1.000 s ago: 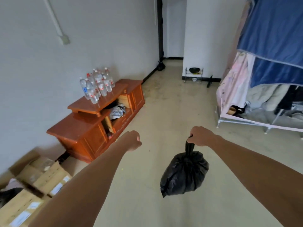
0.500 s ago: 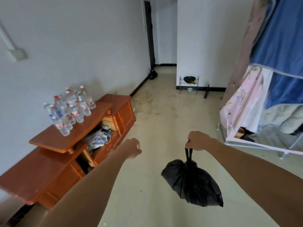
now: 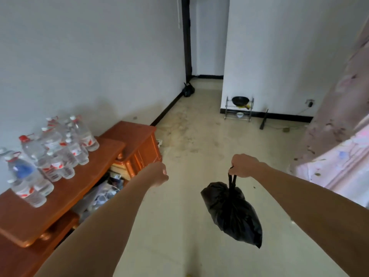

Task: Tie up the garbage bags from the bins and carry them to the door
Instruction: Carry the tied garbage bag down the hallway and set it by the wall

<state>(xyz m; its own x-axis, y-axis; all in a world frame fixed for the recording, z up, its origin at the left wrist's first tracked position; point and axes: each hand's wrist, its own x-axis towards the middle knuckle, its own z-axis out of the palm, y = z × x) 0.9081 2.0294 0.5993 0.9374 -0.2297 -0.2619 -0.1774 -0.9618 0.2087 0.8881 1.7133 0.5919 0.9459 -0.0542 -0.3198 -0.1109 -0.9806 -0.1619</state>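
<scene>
one tied black garbage bag (image 3: 233, 214) hangs at five o'clock from the right hand (image 3: 243, 165), which grips its knotted handles to keep it off the floor (image 3: 199, 140); the left hand (image 3: 157, 173), at seven o'clock, is clenched, empty.

I can read no text from here. The water bottles (image 3: 55, 145) on the wooden cabinet (image 3: 95, 159) carry red-and-white labels, and one has a blue label, but the print is too blurred for me to make out.
</scene>
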